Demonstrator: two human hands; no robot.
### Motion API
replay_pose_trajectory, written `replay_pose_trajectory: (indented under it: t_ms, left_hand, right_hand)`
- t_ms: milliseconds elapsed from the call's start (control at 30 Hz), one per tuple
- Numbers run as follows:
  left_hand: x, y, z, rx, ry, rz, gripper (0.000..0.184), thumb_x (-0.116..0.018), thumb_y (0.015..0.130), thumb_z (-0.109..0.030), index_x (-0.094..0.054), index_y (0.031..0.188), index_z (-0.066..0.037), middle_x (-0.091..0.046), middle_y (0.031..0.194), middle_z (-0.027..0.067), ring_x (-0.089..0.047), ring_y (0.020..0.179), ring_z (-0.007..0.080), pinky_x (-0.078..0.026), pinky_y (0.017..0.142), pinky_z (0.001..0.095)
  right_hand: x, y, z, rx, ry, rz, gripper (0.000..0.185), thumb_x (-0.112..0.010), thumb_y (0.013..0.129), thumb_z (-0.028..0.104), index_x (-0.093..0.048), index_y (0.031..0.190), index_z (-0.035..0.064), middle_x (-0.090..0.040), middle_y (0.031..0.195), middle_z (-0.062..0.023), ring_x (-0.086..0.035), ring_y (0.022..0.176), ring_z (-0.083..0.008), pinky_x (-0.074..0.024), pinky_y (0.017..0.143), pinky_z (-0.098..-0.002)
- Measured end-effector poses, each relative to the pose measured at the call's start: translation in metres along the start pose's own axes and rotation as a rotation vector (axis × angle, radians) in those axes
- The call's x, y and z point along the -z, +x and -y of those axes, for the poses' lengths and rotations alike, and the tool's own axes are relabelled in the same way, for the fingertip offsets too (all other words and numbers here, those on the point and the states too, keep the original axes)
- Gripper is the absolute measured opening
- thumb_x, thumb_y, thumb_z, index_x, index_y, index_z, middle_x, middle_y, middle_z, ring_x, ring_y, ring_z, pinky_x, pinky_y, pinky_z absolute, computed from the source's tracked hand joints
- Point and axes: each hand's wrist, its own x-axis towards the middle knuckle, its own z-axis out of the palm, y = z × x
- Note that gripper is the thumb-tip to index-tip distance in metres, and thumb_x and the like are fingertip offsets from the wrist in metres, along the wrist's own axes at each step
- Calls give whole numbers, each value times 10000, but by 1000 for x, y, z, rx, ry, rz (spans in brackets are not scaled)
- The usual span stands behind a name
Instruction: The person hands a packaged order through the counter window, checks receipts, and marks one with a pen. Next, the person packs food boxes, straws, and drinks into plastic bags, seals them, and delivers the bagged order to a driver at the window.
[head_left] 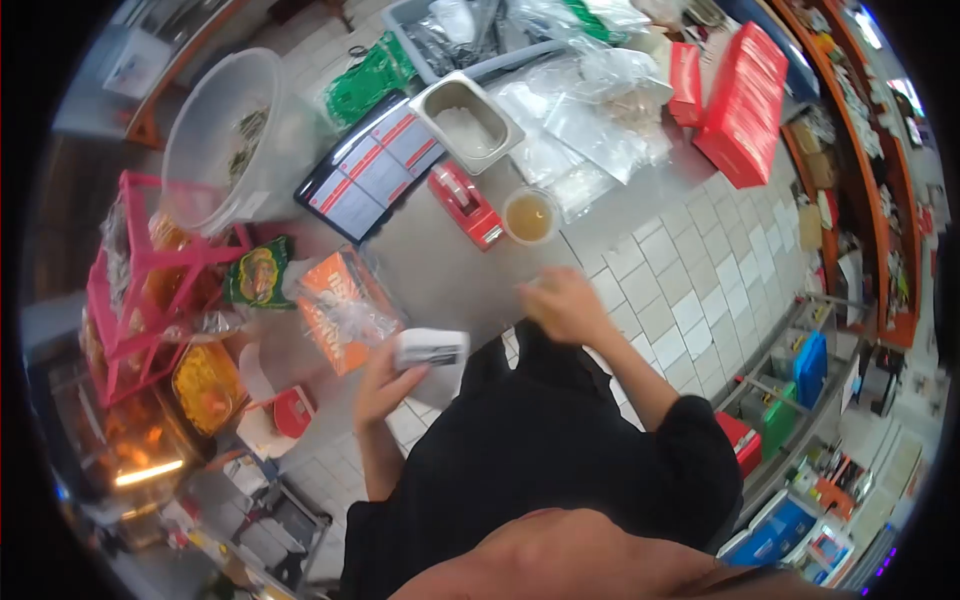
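Note:
My left hand (378,388) is closed around a white paper slip with dark print (432,348), held over the near edge of the steel table. To its right, my right hand (566,306) is curled closed just off the table edge. Its fingers are slightly blurred, and whatever they may hold cannot be made out. Beyond that hand stands a clear round tub of brownish liquid (530,216). A red tape dispenser (464,205) lies beside the tub. An orange printed box with clear plastic on it (345,308) sits close to my left hand.
Behind the dispenser are a steel pan (467,122) and a tablet-like panel of printed labels (370,165). Clear plastic bags (580,120) and a red box (743,105) lie farther right. At left stand a pink rack (150,275), a large clear tub (222,140) and a yellow food tray (208,388).

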Motion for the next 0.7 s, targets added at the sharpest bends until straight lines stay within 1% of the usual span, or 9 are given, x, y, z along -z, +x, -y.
replay_pose_trajectory:
  t_ms: [33, 67, 133, 233, 300, 400, 467, 567, 700]
  left_hand:
    - [-9, 24, 14, 30, 146, 107, 320, -631, 822, -81, -506, 1105, 2, -550, 1016, 35, -525, 956, 117, -439, 820, 283]
    - [-25, 44, 31, 123, -1, 81, 280, -617, 839, -107, -503, 1075, -6, -552, 1007, 38, -526, 940, 110, -446, 804, 280]
    - [-38, 82, 80, 137, 11, 132, 296, -619, 846, -146, -502, 1087, -20, -559, 984, 46, -536, 925, 114, -450, 796, 281]
    - [-52, 129, 127, 168, 119, 176, 312, -613, 836, -136, -520, 1105, -10, -594, 973, 59, -573, 902, 130, -465, 781, 283]
    - [-57, 149, 142, 120, 236, 192, 311, -604, 836, -86, -519, 1121, 7, -610, 965, 52, -580, 894, 115, -467, 780, 264]
    - [-56, 161, 157, 131, 309, 151, 354, -613, 775, -119, -567, 1110, -12, -651, 977, 115, -638, 861, 194, -500, 729, 317]
    - [-57, 167, 154, 161, 301, 165, 326, -606, 807, -95, -554, 1112, 6, -638, 997, 87, -610, 887, 150, -483, 763, 289]
    - [-67, 166, 134, 188, 368, 173, 321, -598, 820, -73, -552, 1125, 17, -638, 998, 75, -599, 895, 127, -476, 782, 277]
    - [-69, 171, 138, 185, 365, 218, 345, -597, 814, -67, -554, 1145, 20, -647, 990, 75, -606, 893, 134, -483, 777, 281]
  right_hand:
    - [10, -7, -22, -72, -140, -30, 436, -662, 667, 130, -634, 1097, 194, -564, 1039, -169, -548, 915, -361, -460, 784, -413]
    - [21, -8, -45, -86, -210, -143, 483, -652, 651, 91, -624, 1123, 186, -544, 1063, -173, -529, 935, -355, -447, 818, -412]
    - [41, 4, -90, -185, -316, -207, 557, -655, 636, 72, -593, 1176, 192, -515, 1124, -179, -496, 1002, -361, -433, 854, -416]
    - [53, 29, -145, -203, -292, -197, 679, -715, 607, 173, -527, 1257, 227, -450, 1242, -189, -425, 1104, -403, -369, 923, -467]
    - [77, 46, -139, -190, -419, -159, 737, -744, 586, 202, -501, 1282, 238, -401, 1316, -181, -385, 1167, -426, -330, 973, -493]
    - [87, 60, -100, -90, -241, -193, 785, -770, 570, 241, -480, 1298, 271, -329, 1390, -163, -328, 1224, -455, -277, 1021, -511]
    - [74, 78, -70, 109, 13, -73, 744, -770, 581, 253, -496, 1271, 307, -345, 1373, -141, -366, 1192, -445, -309, 991, -496]
    - [19, 101, -68, 96, 54, 96, 645, -746, 618, 261, -532, 1223, 323, -405, 1317, -126, -406, 1160, -410, -330, 963, -484]
    - [19, 82, -83, 49, -54, 25, 538, -697, 663, 219, -567, 1174, 321, -445, 1268, -116, -429, 1137, -380, -329, 955, -496]
